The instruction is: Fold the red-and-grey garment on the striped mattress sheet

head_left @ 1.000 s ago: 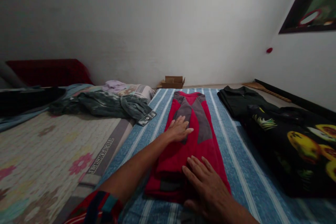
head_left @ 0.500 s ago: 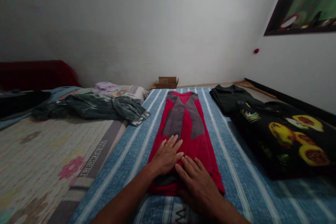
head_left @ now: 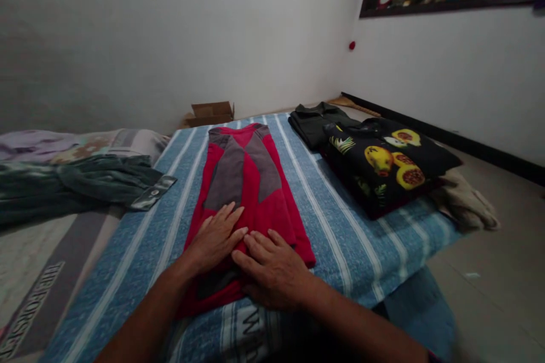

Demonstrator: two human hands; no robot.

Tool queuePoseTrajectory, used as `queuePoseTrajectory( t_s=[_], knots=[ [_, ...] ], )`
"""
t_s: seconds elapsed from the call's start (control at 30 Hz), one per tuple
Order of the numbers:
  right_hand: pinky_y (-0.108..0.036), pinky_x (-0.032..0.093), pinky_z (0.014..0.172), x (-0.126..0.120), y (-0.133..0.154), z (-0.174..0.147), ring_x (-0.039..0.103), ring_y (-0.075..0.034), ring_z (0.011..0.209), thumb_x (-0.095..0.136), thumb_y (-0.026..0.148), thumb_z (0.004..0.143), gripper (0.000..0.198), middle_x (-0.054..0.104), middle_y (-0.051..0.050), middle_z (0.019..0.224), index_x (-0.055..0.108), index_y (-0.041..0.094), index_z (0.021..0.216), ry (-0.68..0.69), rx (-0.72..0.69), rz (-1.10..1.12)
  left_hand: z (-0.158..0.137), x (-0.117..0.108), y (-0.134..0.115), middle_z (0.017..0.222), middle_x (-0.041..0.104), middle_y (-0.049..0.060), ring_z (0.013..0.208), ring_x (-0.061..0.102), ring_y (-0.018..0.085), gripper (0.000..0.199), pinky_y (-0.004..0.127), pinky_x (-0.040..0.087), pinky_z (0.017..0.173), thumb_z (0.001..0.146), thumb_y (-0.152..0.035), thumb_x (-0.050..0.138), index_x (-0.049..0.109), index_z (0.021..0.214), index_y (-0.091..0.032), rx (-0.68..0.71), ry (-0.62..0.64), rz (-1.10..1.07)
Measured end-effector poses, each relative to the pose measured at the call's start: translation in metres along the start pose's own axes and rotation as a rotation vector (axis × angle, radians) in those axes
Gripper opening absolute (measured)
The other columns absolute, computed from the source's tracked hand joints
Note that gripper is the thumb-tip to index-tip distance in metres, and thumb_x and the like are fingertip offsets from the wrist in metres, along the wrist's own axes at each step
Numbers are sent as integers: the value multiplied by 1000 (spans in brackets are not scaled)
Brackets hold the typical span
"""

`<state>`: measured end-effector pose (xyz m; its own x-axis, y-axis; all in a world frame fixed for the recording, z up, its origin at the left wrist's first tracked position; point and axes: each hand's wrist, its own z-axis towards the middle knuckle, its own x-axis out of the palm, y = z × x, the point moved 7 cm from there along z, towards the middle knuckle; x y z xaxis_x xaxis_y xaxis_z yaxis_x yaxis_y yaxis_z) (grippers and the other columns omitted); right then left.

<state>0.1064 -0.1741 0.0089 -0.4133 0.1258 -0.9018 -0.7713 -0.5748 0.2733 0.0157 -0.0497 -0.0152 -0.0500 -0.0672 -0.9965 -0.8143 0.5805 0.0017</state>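
Note:
A red shirt with grey panels (head_left: 252,176) lies folded into a long strip on a blue striped bedsheet (head_left: 332,221), its collar at the far end. My left hand (head_left: 217,236) rests flat on the near half of the shirt, fingers stretched out. Beside it, almost touching, my right hand (head_left: 272,264) also presses flat on the red cloth, fingers extended. Neither hand grips anything. The shirt's near hem is partly hidden under my right hand and wrist.
Right of the shirt lie a folded dark garment (head_left: 317,122) and a stack topped by a black fruit-print garment (head_left: 389,159). To the left, a dark green garment (head_left: 85,181) lies across a patterned bed cover (head_left: 46,255). A cardboard box (head_left: 213,113) stands by the wall.
The view has swung to the right, bringing the bed's right edge and the floor into sight. Both hands still lie flat on the shirt in nearly the same place.

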Motion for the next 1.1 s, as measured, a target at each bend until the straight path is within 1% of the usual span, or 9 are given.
queuePoseTrajectory(
  t_s=[0.07,0.17,0.23,0.33,0.5,0.63,0.77,0.83,1.1],
  knots=[
    [-50,32,104,-2,0,-1,36,-27,128,38,41,93,49,43,-14,138,34,20,136,-11,2,-21,6,-5,-3,147,35,14,136,30,23,54,38,29,107,90,-37,32,44,135,-11,-15,-37,-9],
    [-49,32,104,-2,0,-1,36,-27,127,40,41,92,49,45,-14,136,35,19,135,-25,-4,-46,10,-6,-9,146,36,12,136,30,22,50,39,30,106,90,-33,29,46,133,-12,-16,-93,-5],
    [-48,32,103,-2,0,-1,36,-27,126,41,41,91,49,45,-14,135,35,18,134,-29,-12,-57,11,2,-12,146,36,10,136,29,23,48,42,30,106,90,-30,29,47,132,-15,15,-88,17],
    [-49,33,102,0,-1,0,35,-27,126,45,41,90,50,45,-14,134,35,19,134,-28,-23,-66,11,15,-11,148,34,11,137,26,26,47,47,28,106,91,-29,28,48,131,-16,73,-86,50],
    [-50,34,101,2,-1,1,34,-27,127,50,42,87,53,44,-14,134,35,19,133,-30,-27,-78,13,25,-3,149,32,10,137,26,26,47,48,30,104,91,-29,30,46,134,-19,86,-160,77],
    [-48,34,101,0,-1,0,36,-26,125,45,42,90,48,46,-13,132,37,20,132,-32,-25,-100,14,25,-4,149,34,7,137,26,25,45,46,29,104,91,-26,32,49,132,-22,73,-148,97],
    [-48,35,101,-1,0,0,37,-26,125,45,42,90,47,47,-12,132,38,20,131,-45,-25,-104,14,19,-6,148,33,11,136,28,25,50,45,30,104,90,-29,32,41,138,-16,32,-149,70],
    [-48,35,101,-1,1,0,37,-26,125,45,41,90,48,47,-12,132,38,20,132,-52,-27,-102,13,17,-7,147,34,12,136,29,25,52,45,31,104,90,-31,32,40,138,-14,16,-164,50],
    [-49,34,102,1,1,0,35,-27,127,44,41,90,48,45,-13,135,37,20,133,-48,-26,-95,12,15,-7,145,38,11,136,31,25,51,44,30,105,91,-36,32,42,137,-16,16,-205,-14]
  ],
)
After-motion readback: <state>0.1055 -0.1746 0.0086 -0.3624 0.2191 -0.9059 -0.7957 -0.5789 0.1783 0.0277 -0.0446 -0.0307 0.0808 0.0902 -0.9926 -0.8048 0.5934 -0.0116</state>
